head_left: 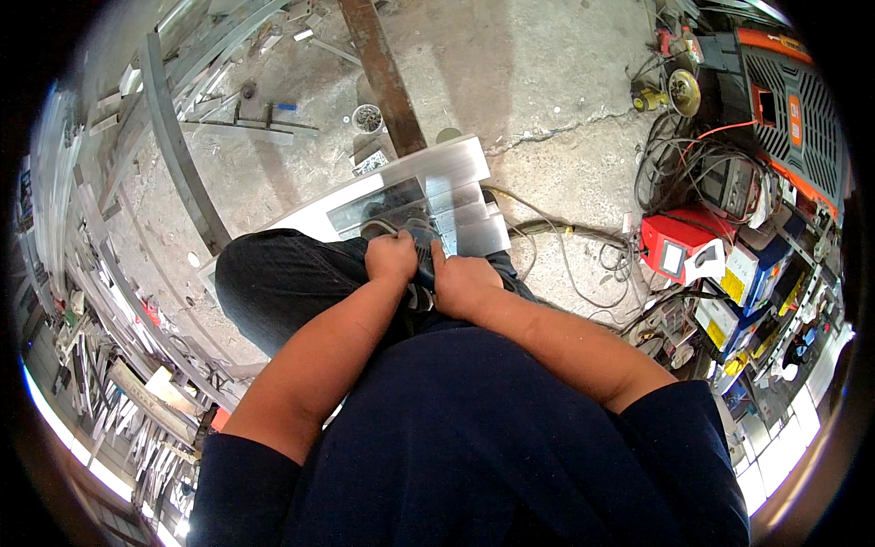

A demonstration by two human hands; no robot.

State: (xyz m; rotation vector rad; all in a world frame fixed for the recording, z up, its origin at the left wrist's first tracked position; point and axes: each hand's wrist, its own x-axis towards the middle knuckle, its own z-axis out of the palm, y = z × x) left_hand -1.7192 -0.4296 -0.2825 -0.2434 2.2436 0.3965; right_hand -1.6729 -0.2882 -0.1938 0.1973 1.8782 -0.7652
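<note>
Both of my hands are closed around an angle grinder (pixel 422 239) with a dark body and a greyish head. My left hand (pixel 391 256) wraps its near left side. On the other side, my right hand (pixel 466 285) grips the body, its index finger stretched along it. Beyond the grinder's head lies a stack of shiny metal pieces (pixel 463 171), with a dark rectangular opening or panel (pixel 378 206) among them. The grinder's disc is hidden, so I cannot tell whether it touches the metal. My bent left leg in dark trousers (pixel 283 283) is beside my left forearm.
A rusty steel beam (pixel 383 77) reaches the metal stack from the far side. A small bucket (pixel 367 118) stands beside it. Long metal bars (pixel 173 137) lie left. Cables (pixel 574 232) cross the floor at right, near a red machine (pixel 679 244) and an orange-grey machine (pixel 793 118).
</note>
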